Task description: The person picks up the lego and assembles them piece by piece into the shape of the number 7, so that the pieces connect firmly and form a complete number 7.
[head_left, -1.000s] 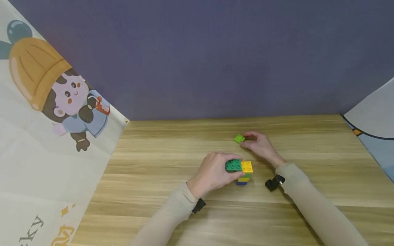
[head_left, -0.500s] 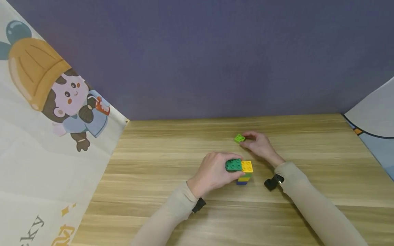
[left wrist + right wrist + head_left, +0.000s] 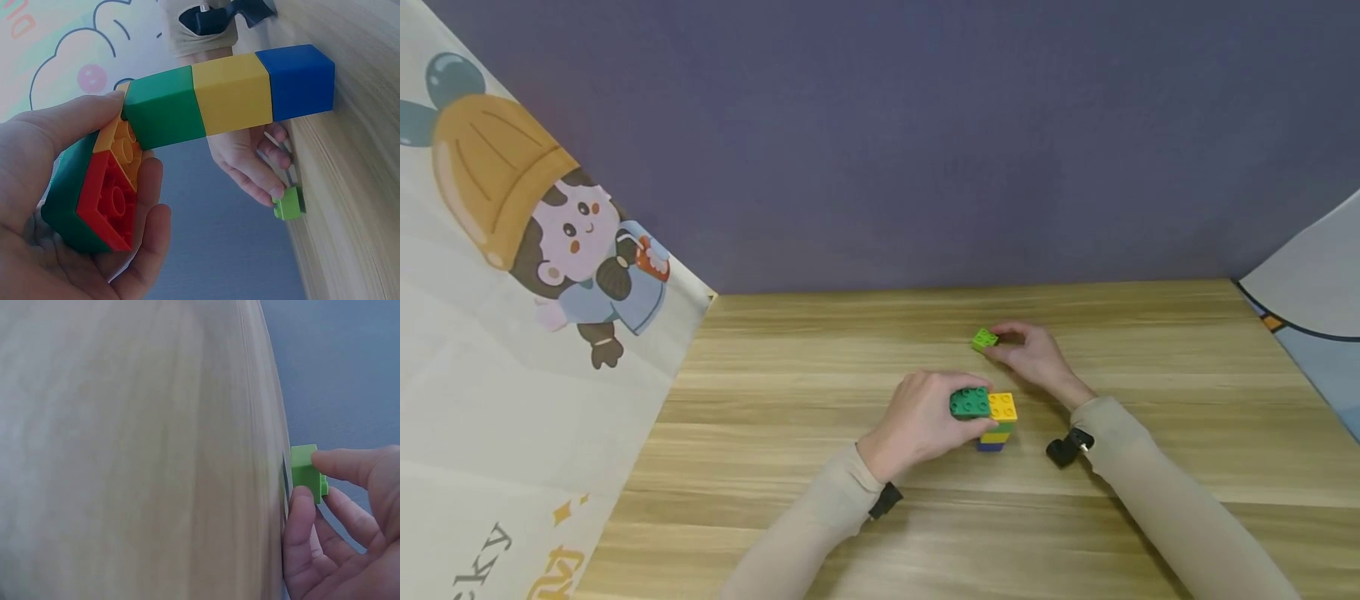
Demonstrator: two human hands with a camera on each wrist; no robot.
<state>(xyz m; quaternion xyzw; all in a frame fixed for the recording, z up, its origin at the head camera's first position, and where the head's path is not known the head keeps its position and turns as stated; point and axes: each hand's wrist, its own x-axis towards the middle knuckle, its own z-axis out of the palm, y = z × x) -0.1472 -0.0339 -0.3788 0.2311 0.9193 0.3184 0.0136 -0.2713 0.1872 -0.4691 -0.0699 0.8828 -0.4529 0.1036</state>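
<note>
My left hand (image 3: 917, 417) grips a stack of toy building bricks by its top end. A dark green brick (image 3: 968, 402) lies beside a yellow brick (image 3: 1002, 407) at the top. From the left wrist view, a red brick (image 3: 107, 203) shows its hollow underside, jutting out sideways next to the column. Down the column run a green brick (image 3: 165, 107), a yellow one and a blue brick (image 3: 299, 82), the blue end close over the table. Farther back, my right hand (image 3: 1033, 358) pinches a small lime green brick (image 3: 984, 339) between thumb and finger, right at the table surface.
The wooden table (image 3: 790, 367) ends at a dark blue-grey wall panel (image 3: 880, 150) behind the lime brick. A white printed sheet with a cartoon figure (image 3: 572, 233) borders the left side, and another printed panel (image 3: 1315, 275) the right. Both wrists wear black camera mounts (image 3: 1063, 450).
</note>
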